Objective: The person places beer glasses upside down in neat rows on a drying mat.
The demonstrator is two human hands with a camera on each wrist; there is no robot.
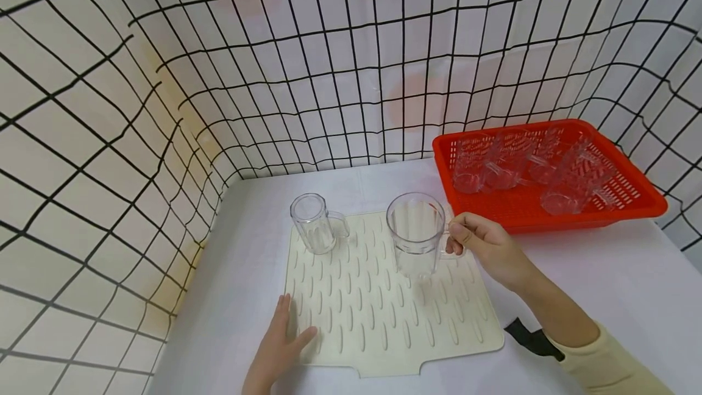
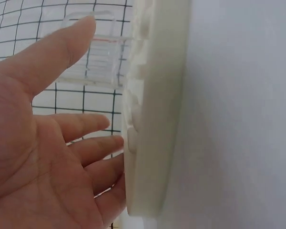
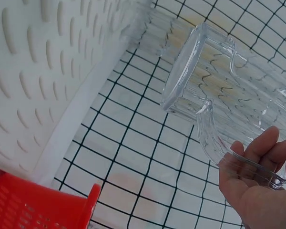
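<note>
My right hand [image 1: 490, 249] grips the handle of a clear mug [image 1: 415, 233], its fingers curled round the loop. In the right wrist view the mug [image 3: 219, 76] is held off the cream mat [image 3: 33, 71], with a gap beneath its base. A second clear mug [image 1: 315, 224] stands upright at the back left of the ridged mat [image 1: 378, 322], its handle pointing right. At the mat's left edge, my left hand [image 1: 280, 340] lies with fingers extended and thumb spread. In the left wrist view the left hand's fingertips [image 2: 115, 139] touch the mat's side; nothing is held.
A red perforated basket [image 1: 510, 219] at the back right holds several clear mugs [image 1: 565, 191] lying tilted. Black wire grid [image 1: 351, 72] walls off the back and sides of the white table [image 1: 225, 297]. A black strap [image 1: 534, 340] lies near the right sleeve.
</note>
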